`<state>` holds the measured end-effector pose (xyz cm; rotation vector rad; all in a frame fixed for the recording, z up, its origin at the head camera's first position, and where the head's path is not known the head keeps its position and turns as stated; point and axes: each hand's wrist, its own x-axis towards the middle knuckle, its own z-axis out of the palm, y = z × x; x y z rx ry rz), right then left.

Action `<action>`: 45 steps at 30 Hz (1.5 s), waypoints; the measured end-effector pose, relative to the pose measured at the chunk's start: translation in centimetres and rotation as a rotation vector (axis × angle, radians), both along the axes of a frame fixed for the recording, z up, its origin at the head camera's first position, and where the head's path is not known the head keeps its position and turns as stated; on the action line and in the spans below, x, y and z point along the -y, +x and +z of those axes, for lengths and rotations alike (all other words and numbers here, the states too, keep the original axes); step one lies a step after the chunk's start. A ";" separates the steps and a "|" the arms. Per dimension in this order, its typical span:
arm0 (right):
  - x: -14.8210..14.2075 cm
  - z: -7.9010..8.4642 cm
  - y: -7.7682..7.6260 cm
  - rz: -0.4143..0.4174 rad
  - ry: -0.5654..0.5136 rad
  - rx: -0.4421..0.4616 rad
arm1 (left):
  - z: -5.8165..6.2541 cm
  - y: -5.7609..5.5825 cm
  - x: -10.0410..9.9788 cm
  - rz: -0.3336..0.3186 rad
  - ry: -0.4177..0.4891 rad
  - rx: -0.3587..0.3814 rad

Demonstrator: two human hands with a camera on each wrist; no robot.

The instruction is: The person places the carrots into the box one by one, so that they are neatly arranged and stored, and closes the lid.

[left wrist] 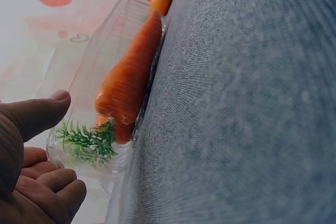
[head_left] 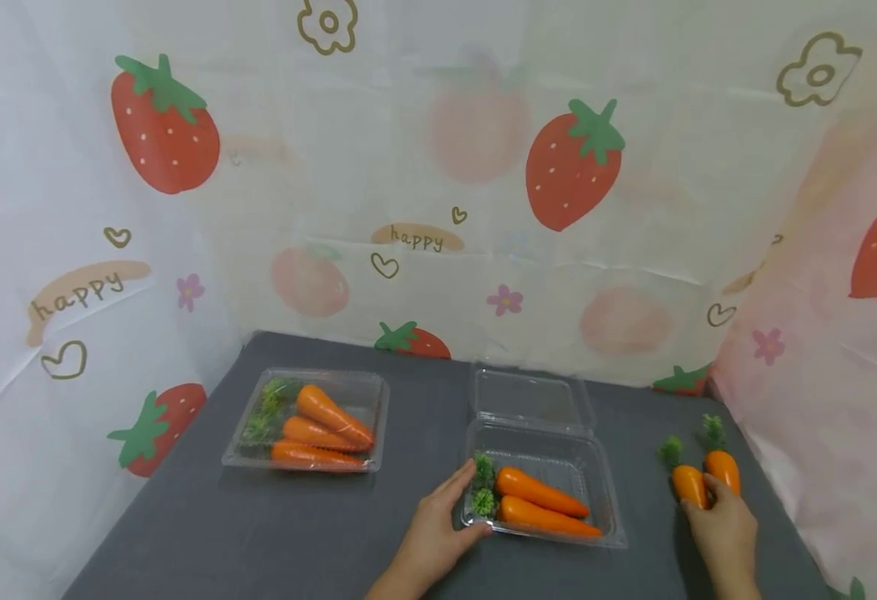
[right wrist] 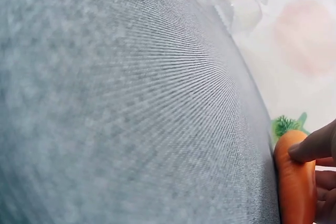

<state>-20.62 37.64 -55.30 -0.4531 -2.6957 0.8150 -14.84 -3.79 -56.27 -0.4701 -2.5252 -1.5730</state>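
Note:
My left hand (head_left: 433,527) sits at the near left corner of an open clear plastic box (head_left: 609,487), thumb and fingers spread along its rim. Two orange carrots (head_left: 543,492) with green tops lie inside; the left wrist view shows one carrot (left wrist: 126,82) through the clear wall. To the right, my right hand (head_left: 725,529) pinches a carrot (head_left: 689,485) lying on the table. In the right wrist view the thumb presses that carrot (right wrist: 296,187), with fingers on its far side. Close beside it lies another carrot (head_left: 722,471), partly hidden by the hand.
On the left of the dark grey table (head_left: 273,525) stands a closed clear box (head_left: 382,417) holding several carrots. The open box's lid (head_left: 532,398) is folded back, away from me. Strawberry-printed cloth (head_left: 423,167) hangs behind and along both sides of the table.

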 end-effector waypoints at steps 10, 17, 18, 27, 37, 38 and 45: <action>0.2 0.5 -0.1 -0.039 -0.051 0.023 | 0.2 -0.1 0.0 -0.001 -0.004 -0.002; 0.4 1.4 0.1 -0.004 -0.070 0.026 | 0.3 -0.2 -0.1 -0.006 0.001 0.030; 0.4 1.5 0.2 0.009 -0.073 0.013 | 0.3 -0.2 -0.1 -0.009 0.004 0.035; 1.6 3.0 0.8 0.114 -0.072 -0.050 | 0.5 -0.3 -0.1 -0.018 0.002 0.073; 3.5 5.0 1.4 0.217 -0.093 -0.026 | 0.4 -0.3 0.1 -0.039 0.013 0.086; 3.7 5.1 1.4 0.225 -0.098 -0.025 | 0.4 -0.3 0.1 -0.037 0.012 0.083; 5.1 6.1 1.6 0.301 -0.090 -0.115 | 0.2 -0.5 0.0 -0.021 -0.010 0.056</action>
